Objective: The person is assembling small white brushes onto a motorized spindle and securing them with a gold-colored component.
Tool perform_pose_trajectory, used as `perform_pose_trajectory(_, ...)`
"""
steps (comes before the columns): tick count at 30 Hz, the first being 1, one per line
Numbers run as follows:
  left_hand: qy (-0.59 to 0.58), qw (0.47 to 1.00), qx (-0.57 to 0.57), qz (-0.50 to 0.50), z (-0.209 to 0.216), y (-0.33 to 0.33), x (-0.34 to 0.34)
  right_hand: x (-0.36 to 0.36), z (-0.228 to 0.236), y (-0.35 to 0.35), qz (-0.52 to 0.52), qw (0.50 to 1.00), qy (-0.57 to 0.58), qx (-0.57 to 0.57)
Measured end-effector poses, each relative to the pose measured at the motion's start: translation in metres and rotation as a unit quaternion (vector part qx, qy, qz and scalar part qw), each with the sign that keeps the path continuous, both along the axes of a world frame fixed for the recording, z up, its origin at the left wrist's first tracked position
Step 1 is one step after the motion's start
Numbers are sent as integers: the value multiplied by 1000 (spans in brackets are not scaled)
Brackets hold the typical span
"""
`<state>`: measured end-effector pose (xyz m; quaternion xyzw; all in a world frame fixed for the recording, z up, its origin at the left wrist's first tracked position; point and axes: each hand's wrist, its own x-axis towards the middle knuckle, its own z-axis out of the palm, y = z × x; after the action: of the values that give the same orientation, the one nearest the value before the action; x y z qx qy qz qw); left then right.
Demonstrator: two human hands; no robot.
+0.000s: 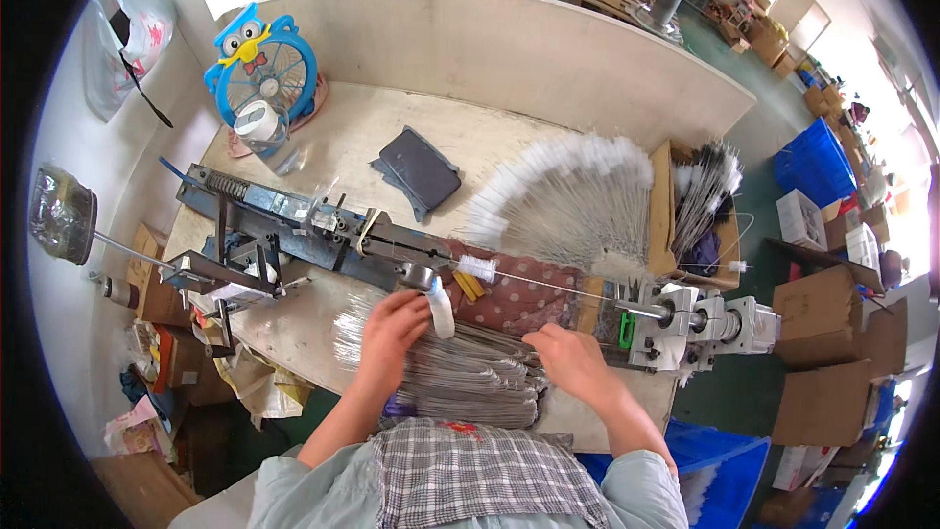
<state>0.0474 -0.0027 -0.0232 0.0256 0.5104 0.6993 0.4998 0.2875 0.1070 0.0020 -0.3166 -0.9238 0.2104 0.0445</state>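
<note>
My left hand (pixel 394 325) is beside a round metal machine part (pixel 416 277) with a white-wrapped handle (pixel 442 312); its fingers are bent but slightly apart, and no held thing shows in them. My right hand (pixel 570 357) has its thumb and fingers pinched together at the right end of a thick bundle of looped metal wires (pixel 460 372). Whatever lies between those fingertips is too small to make out. Above the hands, a white-bristled wire brush (pixel 477 267) lies in line with the machine, its bare wire running right to a metal chuck (pixel 641 309).
Finished white brushes (pixel 568 186) fan out behind the machine, beside a cardboard box (pixel 666 211) holding more. A dark phone-like slab (pixel 419 168), a blue fan (pixel 266 73) and a clear jar (pixel 262 127) are on the table. A blue crate (pixel 720 470) stands at lower right.
</note>
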Motion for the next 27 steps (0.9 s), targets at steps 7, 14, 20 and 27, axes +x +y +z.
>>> perform_pose_trajectory(7,-205,965,53,-156,75,34,49,-10,10,-6,-46,999,16,7)
perform_pose_trajectory(14,-352,913,123,-167,109,5,-27,5,52,2,-40,993,-17,111)
perform_pose_trajectory(20,-198,977,19,-80,73,-3,-10,37,107,48,-152,943,151,255)
perform_pose_trajectory(27,501,769,202,-343,76,58,61,25,93,53,-215,958,181,55)
